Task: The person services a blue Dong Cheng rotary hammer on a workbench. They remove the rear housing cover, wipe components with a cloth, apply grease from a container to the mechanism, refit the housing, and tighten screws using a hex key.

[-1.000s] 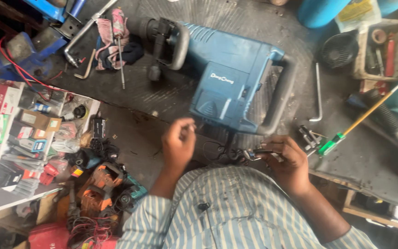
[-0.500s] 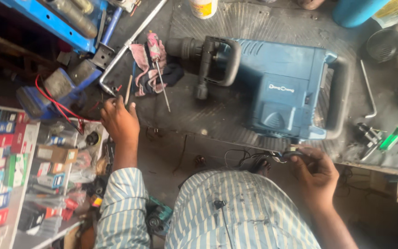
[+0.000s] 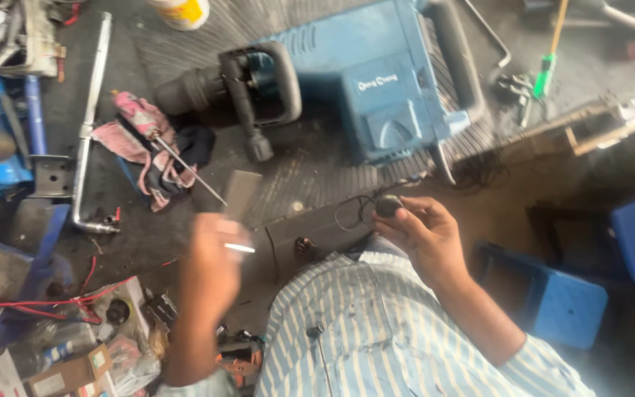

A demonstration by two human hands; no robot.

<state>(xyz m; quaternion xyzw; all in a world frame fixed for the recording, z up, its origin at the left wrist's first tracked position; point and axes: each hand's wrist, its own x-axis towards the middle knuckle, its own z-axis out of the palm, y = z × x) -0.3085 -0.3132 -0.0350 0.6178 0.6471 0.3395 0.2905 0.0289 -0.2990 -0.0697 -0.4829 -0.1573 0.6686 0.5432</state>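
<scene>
Open bench strip ahead of left hand, hemmed by blue demolition hammer, rag with screwdriver, steel bar at left.

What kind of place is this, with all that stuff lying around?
Most likely a tool repair workshop. A big blue demolition hammer lies on a grimy workbench, with a screwdriver on a rag beside it and loose wires and parts piled nearby.

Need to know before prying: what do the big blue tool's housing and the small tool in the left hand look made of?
Blue tool housing: looks like painted cast metal or hard plastic, matte and scuffed; cannot tell which. Small tool in the left hand: thin, bright tip suggests bare metal, but it is motion-blurred.
</scene>
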